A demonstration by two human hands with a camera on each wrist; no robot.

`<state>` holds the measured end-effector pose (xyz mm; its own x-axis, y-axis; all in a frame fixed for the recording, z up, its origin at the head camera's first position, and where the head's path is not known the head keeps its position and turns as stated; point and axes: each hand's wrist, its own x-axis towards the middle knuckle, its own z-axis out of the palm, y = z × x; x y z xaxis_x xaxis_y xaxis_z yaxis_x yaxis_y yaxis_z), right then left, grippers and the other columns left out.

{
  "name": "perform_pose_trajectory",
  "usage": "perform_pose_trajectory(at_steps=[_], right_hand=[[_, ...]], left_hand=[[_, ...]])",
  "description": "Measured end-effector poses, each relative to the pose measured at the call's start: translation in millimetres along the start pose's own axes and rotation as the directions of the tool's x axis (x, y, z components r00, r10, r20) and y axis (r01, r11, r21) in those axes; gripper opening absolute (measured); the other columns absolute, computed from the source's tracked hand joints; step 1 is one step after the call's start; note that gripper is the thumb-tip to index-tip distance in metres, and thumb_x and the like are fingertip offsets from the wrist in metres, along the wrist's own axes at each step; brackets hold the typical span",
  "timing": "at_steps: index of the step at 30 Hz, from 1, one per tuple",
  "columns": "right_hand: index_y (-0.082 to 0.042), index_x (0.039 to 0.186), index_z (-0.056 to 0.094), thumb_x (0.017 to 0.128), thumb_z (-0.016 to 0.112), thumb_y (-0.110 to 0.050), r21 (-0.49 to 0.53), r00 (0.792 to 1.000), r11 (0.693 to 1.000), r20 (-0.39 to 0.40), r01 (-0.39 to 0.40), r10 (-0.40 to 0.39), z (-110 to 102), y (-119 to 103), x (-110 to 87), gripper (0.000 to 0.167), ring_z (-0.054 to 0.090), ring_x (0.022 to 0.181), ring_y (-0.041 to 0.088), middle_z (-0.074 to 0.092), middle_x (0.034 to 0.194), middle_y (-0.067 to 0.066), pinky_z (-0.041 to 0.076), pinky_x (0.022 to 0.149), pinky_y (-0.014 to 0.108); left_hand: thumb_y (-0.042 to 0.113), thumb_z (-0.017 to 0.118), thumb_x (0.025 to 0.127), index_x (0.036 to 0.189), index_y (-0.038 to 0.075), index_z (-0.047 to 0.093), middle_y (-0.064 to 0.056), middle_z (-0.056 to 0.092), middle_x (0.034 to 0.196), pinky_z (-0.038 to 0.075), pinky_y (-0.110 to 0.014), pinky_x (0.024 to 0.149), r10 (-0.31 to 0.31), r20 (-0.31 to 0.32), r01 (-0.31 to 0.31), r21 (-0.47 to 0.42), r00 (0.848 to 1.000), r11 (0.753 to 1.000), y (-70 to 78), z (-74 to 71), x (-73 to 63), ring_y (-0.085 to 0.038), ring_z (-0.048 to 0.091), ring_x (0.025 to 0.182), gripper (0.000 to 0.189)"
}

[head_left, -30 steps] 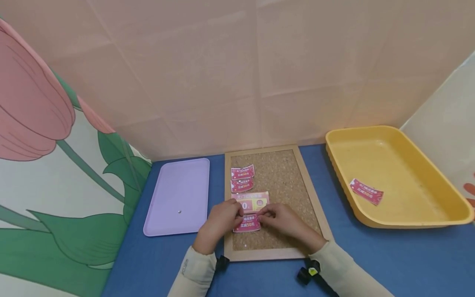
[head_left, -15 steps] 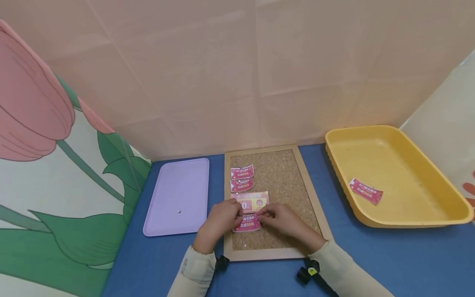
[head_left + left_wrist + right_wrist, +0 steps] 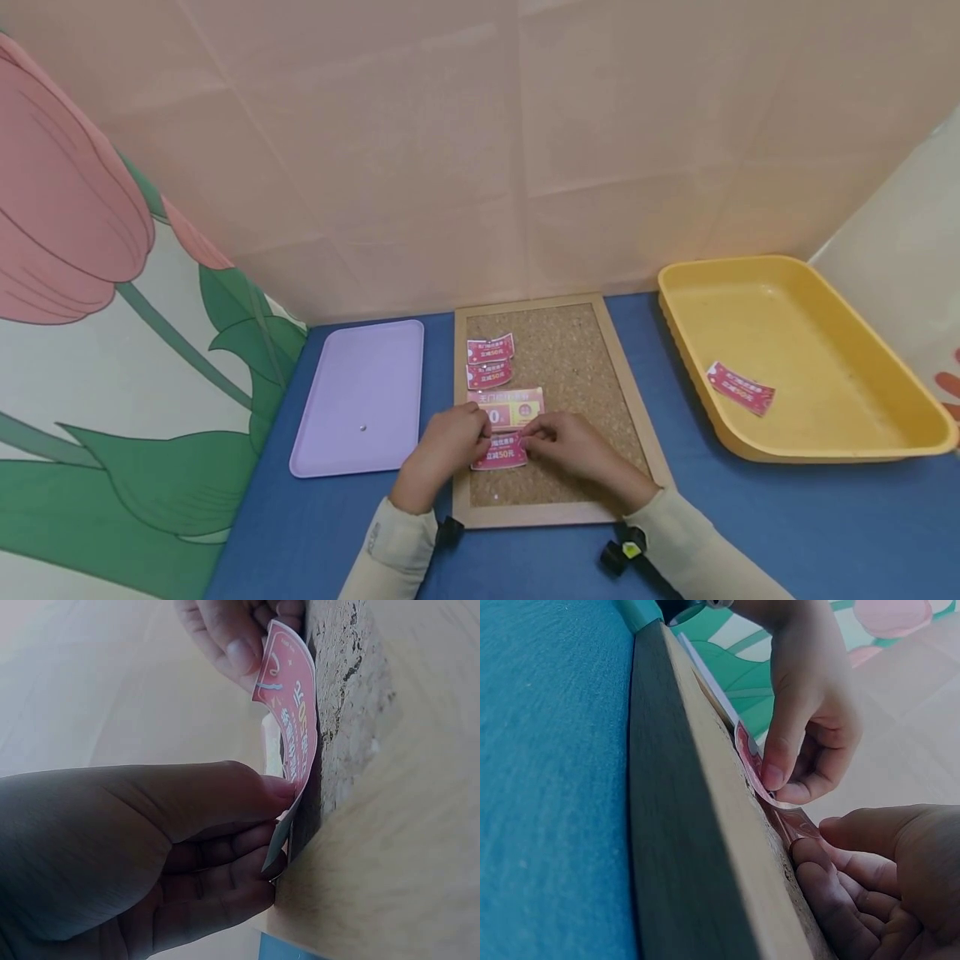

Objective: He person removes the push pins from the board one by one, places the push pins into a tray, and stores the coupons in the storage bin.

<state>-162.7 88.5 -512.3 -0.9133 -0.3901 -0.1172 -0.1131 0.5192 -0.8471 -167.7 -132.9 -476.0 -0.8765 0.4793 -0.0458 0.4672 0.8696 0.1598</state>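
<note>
A framed cork board (image 3: 570,350) lies on the blue table, with several coupons down its left part. My left hand (image 3: 448,440) has thumb and fingers at the left end of the lowest pink coupon (image 3: 506,452), and my right hand (image 3: 573,450) pinches its right end. In the left wrist view this coupon (image 3: 298,712) bows up from the cork, with my left thumb pressed on its face. Whether a pin is under that thumb is hidden. Just above lies a larger pink-and-yellow coupon (image 3: 517,408), partly covered by my left hand. Two small pink coupons (image 3: 490,361) sit higher up.
A lilac tray (image 3: 360,375) with one tiny shiny thing (image 3: 363,428) on it stands left of the board. At the right is a deep yellow tray (image 3: 810,358) holding another pink coupon (image 3: 741,388). A pink cloth wall (image 3: 390,167) rises behind.
</note>
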Motion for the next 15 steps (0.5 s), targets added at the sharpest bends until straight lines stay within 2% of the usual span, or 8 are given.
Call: perform_pose_trajectory(at_steps=[15], right_hand=[[-0.021,0.089,0.071,0.090,0.070,-0.030,-0.013,1.000,1.000,-0.020,-0.010,0.009,1.1,-3.3,-1.1,0.009,0.058,0.071,0.015,0.065,0.077,-0.007,0.048,0.063,0.032]], left_hand=[[0.023,0.072,0.086,0.080,0.019,0.064,0.008,0.050,0.075,0.043,-0.025,0.056,-0.013,0.014,0.013,-0.012,1.000,1.000,-0.3,1.6,0.5,-0.009,0.047,0.064,0.011]])
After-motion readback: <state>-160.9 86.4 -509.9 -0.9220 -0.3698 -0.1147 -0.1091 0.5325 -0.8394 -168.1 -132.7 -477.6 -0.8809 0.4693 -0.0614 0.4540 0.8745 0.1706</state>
